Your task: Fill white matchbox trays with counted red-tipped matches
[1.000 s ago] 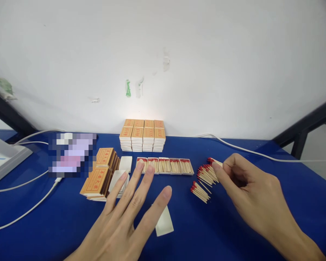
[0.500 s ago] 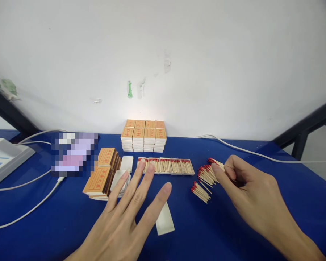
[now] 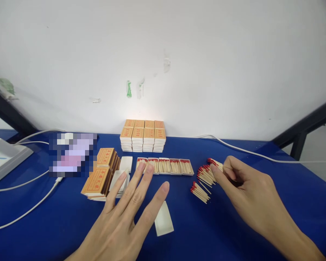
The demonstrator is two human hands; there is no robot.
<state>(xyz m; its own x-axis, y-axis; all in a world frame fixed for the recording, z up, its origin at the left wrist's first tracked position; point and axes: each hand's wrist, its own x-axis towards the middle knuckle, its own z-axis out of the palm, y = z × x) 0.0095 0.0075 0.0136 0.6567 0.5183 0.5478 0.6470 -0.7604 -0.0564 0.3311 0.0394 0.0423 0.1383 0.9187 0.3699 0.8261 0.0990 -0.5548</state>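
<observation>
My left hand (image 3: 130, 217) is open, fingers spread, over the middle of the table. Its fingertips overlap the row of filled matchbox trays (image 3: 175, 166), and an empty white tray (image 3: 164, 221) lies beside its thumb. My right hand (image 3: 247, 192) is closed at the red-headed matches (image 3: 205, 175), its thumb and curled fingers around the stick ends of the farthest ones; the fingertips are partly hidden. A smaller bunch of matches (image 3: 200, 192) lies nearer me. Partly behind my left fingers are stacked white trays (image 3: 126, 164).
Orange matchbox sleeves (image 3: 96, 178) are piled at the left. A block of stacked matchboxes (image 3: 143, 135) stands against the wall (image 3: 206, 72). Farther left are a blurred phone-like object (image 3: 78, 150), white cables (image 3: 35, 211) and a white device (image 3: 8, 154) on the blue table (image 3: 222, 235).
The view has shifted very slightly. Both hands keep nearly the same pose and place, and the matches and trays look unchanged.
</observation>
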